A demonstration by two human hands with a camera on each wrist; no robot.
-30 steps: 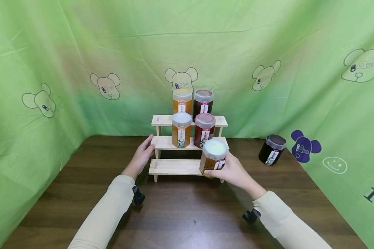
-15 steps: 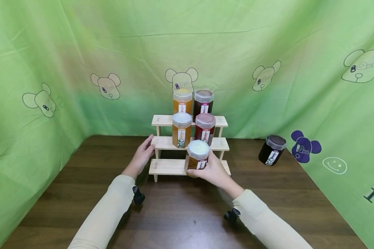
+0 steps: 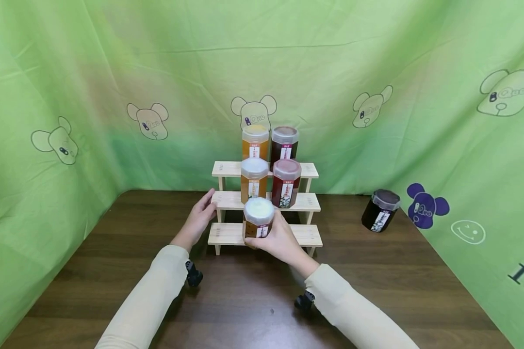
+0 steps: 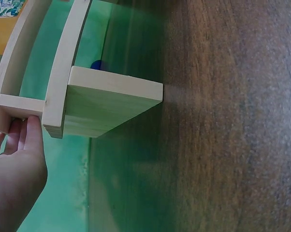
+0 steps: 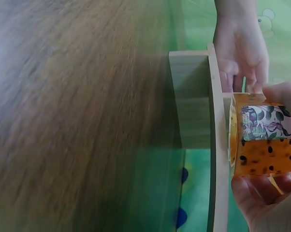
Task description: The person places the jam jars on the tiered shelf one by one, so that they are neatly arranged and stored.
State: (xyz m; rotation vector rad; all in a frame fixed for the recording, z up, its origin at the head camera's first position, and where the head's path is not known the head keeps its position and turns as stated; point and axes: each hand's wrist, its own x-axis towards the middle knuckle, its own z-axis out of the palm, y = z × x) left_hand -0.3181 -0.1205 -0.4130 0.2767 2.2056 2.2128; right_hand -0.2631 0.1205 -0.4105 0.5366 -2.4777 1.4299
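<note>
My right hand [image 3: 279,240] grips a hexagonal jar [image 5: 266,147] by its sides, thumb on one side and fingers on the other. The jar holds orange jam with dark seeds and has a whitish lid [image 3: 259,210]. It is upright over the bottom tier of a three-step wooden stand [image 3: 307,235], its base close to the board. My left hand [image 3: 198,218] holds the left end of the middle tier, with fingertips tucked against the wood in the left wrist view. A yellow-orange jar [image 3: 251,186] and a red jar [image 3: 284,191] stand on the middle tier.
On the top tier are another orange jar [image 3: 253,145] and a dark purple jar [image 3: 284,145]. A black jar [image 3: 377,215] stands apart at the right of the brown table [image 3: 262,310]. Green printed cloth [image 3: 192,72] hangs behind and along both sides.
My right hand has carried the seeded jar leftward, from the right end of the bottom tier to near its middle. The left hand stays on the stand.
</note>
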